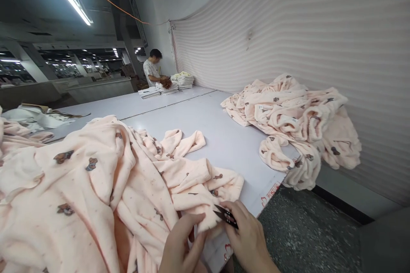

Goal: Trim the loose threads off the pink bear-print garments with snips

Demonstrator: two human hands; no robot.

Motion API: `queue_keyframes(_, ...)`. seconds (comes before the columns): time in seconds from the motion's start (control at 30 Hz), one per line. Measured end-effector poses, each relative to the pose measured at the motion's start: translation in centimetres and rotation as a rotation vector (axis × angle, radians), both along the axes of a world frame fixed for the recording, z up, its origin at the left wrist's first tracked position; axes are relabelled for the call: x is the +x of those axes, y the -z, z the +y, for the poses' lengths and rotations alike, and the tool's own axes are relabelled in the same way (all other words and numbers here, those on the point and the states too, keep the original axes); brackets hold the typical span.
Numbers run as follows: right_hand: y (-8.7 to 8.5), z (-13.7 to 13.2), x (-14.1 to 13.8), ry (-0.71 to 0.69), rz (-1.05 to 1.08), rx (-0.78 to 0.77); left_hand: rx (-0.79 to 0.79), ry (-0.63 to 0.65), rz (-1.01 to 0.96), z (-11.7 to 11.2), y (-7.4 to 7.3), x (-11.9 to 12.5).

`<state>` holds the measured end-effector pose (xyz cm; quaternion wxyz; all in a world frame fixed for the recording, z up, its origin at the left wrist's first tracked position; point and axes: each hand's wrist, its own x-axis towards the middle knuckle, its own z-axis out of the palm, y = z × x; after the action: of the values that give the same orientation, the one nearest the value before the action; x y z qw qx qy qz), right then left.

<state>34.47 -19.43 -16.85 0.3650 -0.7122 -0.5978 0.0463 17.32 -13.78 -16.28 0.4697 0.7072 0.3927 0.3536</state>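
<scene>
Pale pink fleece garments [86, 196] with a printed brown bear pattern lie heaped in front of me. My left hand [184, 243] pinches the edge of one garment, low and near the table's front edge. Small black thread snips [226, 216] rest in my right hand [245, 239], with their pointed blades aimed left over the fabric. The right fingers wrap round the snips and sit close to the same fabric edge. Part of the left fingers is hidden behind the cloth.
Another pile of the pink garments [288, 111] hangs over the right edge of the table [188, 115]. A person [152, 68] stands at the far end by stacks of folded cloth [182, 81]. White scraps [35, 117] lie at left; a striped sheet [288, 30] covers the right wall.
</scene>
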Motion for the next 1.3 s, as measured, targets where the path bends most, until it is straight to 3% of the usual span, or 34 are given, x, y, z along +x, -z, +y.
queue_keyframes(0.1, 0.1, 1.1, 0.1, 0.069, 0.118, -0.091, -0.547, 0.205, -0.282, 0.4, -0.5, 0.4)
queue_keyframes(0.17, -0.4, 1.0, 0.1, 0.014, 0.174, -0.159, -0.807, 0.218, -0.52, 0.6, -0.9, 0.7)
queue_keyframes(0.23, -1.0, 0.5, 0.1, -0.116, 0.226, -0.185, -0.917, 0.194, -0.637, 0.5, -1.3, 0.8)
queue_keyframes(0.33, -1.5, -0.5, 0.1, -0.252, 0.228, -0.159, -0.956, 0.165, -0.644, 0.3, -2.0, 1.0)
queue_keyframes(0.5, -1.6, -0.6, -0.3, -0.256, 0.232, -0.124, -0.91, 0.159, -0.609, 0.0, -2.8, 1.2)
queue_keyframes(0.67, -1.6, -0.5, -0.2, -0.253, 0.222, -0.121, -0.852, 0.127, -0.505, 0.1, -2.9, 1.2)
queue_keyframes(0.8, -1.4, -0.5, 0.2, -0.263, 0.24, -0.118, -0.864, 0.167, -0.535, 0.1, -2.8, 1.3)
queue_keyframes(0.97, -1.3, -0.7, 0.1, -0.253, 0.284, -0.128, -0.862, 0.159, -0.537, 0.2, -2.4, 1.3)
queue_keyframes(1.1, -1.0, -0.4, 0.1, -0.276, 0.355, -0.082, -0.834, 0.153, -0.48, 0.7, -1.2, 0.8)
queue_keyframes(1.17, -0.7, 0.8, 0.6, -0.232, 0.427, -0.042, -0.678, 0.115, -0.375, 0.9, -0.4, 0.4)
queue_keyframes(1.3, 0.0, 5.9, 2.4, -0.099, 0.534, -0.021, -0.082, 0.013, -0.107, 0.9, 0.4, -0.3)
